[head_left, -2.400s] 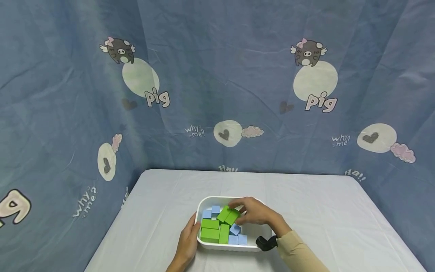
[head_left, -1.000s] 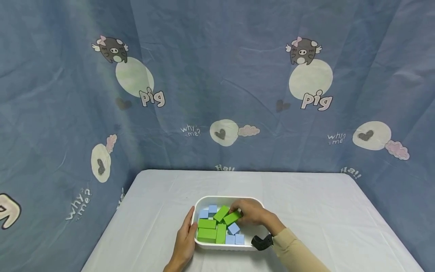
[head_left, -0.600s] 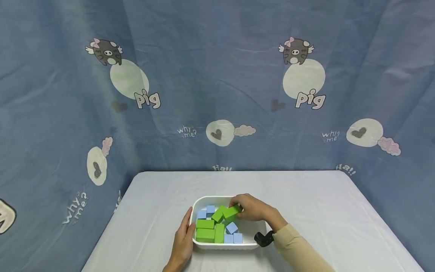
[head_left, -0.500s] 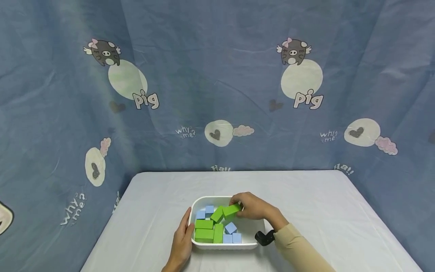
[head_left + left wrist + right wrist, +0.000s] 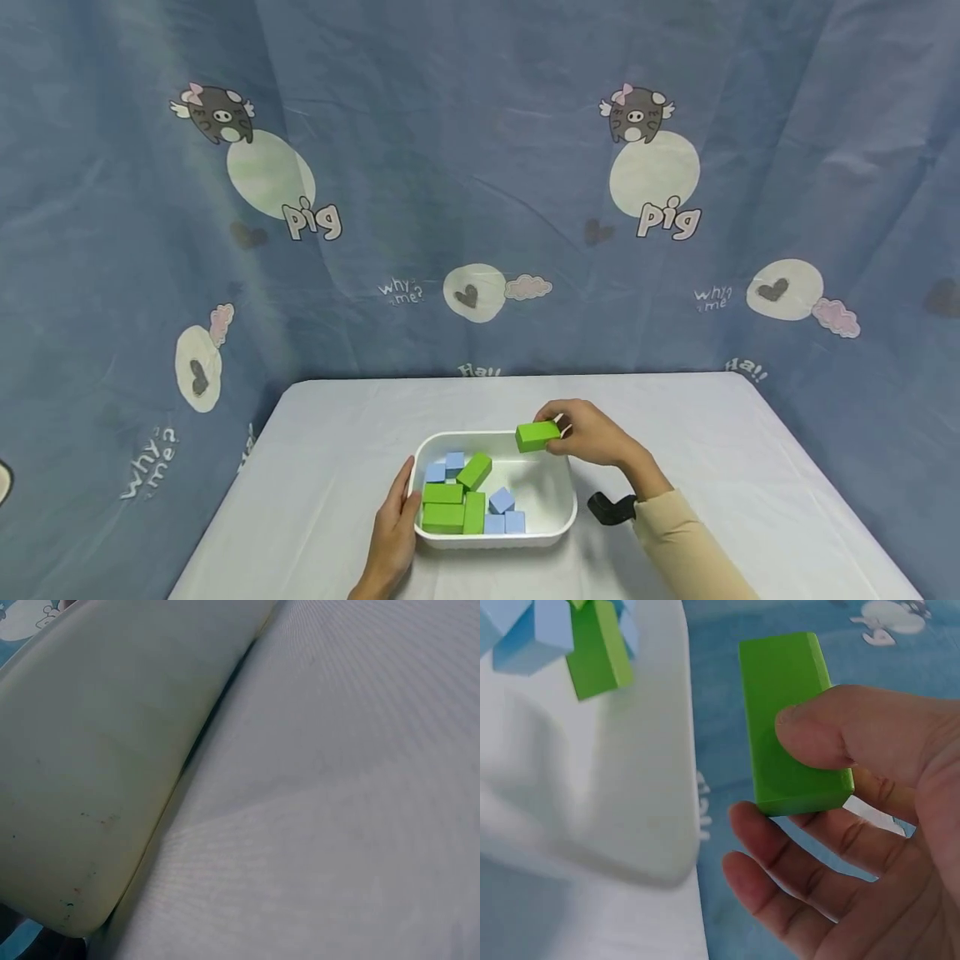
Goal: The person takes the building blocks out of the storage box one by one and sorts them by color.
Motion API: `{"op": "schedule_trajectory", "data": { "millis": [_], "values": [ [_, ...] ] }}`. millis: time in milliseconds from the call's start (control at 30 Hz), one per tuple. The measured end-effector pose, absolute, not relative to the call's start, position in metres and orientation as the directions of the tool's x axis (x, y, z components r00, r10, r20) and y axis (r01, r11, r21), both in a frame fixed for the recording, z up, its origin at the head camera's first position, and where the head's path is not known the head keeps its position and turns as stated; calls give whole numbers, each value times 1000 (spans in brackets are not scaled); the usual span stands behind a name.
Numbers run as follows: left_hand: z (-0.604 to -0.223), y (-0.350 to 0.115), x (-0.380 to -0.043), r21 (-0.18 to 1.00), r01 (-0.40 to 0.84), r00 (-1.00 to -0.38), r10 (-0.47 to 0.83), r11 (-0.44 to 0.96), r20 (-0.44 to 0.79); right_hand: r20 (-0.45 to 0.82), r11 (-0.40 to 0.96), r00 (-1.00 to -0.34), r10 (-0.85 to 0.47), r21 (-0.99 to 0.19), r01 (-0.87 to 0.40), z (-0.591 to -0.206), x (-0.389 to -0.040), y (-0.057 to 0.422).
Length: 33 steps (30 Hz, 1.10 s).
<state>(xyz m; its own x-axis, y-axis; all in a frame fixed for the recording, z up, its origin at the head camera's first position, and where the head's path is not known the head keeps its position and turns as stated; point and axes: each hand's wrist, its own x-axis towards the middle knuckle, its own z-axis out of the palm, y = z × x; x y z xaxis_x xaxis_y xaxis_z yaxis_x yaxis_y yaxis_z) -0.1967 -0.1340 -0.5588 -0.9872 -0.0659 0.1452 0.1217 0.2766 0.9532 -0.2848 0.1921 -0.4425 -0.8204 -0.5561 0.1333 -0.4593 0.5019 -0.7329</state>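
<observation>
My right hand (image 5: 592, 433) pinches a green rectangular block (image 5: 537, 437) above the back right corner of a white tray (image 5: 555, 533). In the right wrist view the thumb presses on the block's broad face, with fingers behind it. My left hand (image 5: 393, 533) grips the tray's left side, thumb at the rim and fingers along the outer wall. Inside the tray, a tilted green block (image 5: 475, 471) lies apart from several other green blocks (image 5: 443, 518) grouped at the front left. Small light blue cubes sit at the back left, and more blue cubes (image 5: 501, 501) lie near the middle front.
A white cloth covers the table (image 5: 360, 433) around the tray. Behind and beside it hangs a blue curtain (image 5: 420, 183) printed with pigs and hearts. A black strap piece (image 5: 611, 508) juts from the right wrist near the tray's right side.
My right hand has lifted the green block out from beside the tilted one, up and to the right. The left hand stays at the tray. The head view has shifted slightly.
</observation>
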Motion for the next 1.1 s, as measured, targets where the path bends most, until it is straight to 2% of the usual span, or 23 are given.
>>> {"op": "schedule_trajectory", "data": {
  "millis": [267, 433, 733, 1100],
  "values": [
    [-558, -136, -199, 940, 155, -978, -83, 304, 189, 158, 523, -882, -444, -754, -398, -444, -284, 225],
    [-558, -136, -197, 947, 127, -983, -86, 296, 159, 143, 557, -910, -389, -750, -356, -452, -282, 246],
    [-559, -135, -195, 951, 124, -985, -83, 282, 153, 108, 583, -933, -342, -755, -301, -475, -280, 276],
    [-559, -135, -197, 954, 114, -988, -65, 277, 137, 96, 625, -957, -273, -739, -253, -502, -273, 290]
  ]
}}
